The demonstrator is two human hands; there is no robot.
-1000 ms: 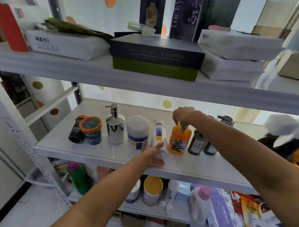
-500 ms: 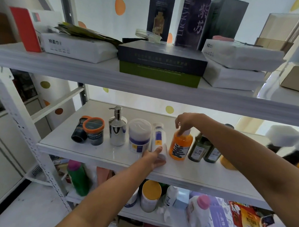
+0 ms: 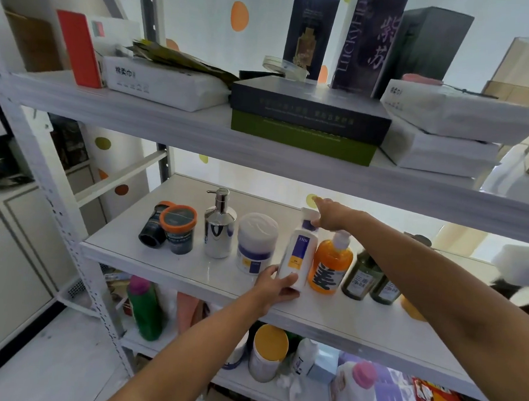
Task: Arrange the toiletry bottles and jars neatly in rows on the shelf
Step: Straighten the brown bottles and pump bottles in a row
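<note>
Right hand [image 3: 332,217] now off orange bottle [image 3: 330,265]

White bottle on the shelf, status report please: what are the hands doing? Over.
Left hand grips white bottle at base. Right hand at rear bottle, grip unclear. Orange pump bottle close alongside.

Domestic storage area, most likely a household utility corner. Evidence: a white slotted-metal rack [image 3: 59,221] stands against a wall with coloured dots [image 3: 239,16]. Soft tissue packs [image 3: 165,87] and stacked gift boxes [image 3: 309,111] occupy the upper level. Toiletry bottles and jars [image 3: 257,239] stand on the middle shelf [image 3: 163,265]. A green bottle [image 3: 144,310] and other household containers sit below. Panelled cabinet doors [image 3: 21,250] are at left.
</note>
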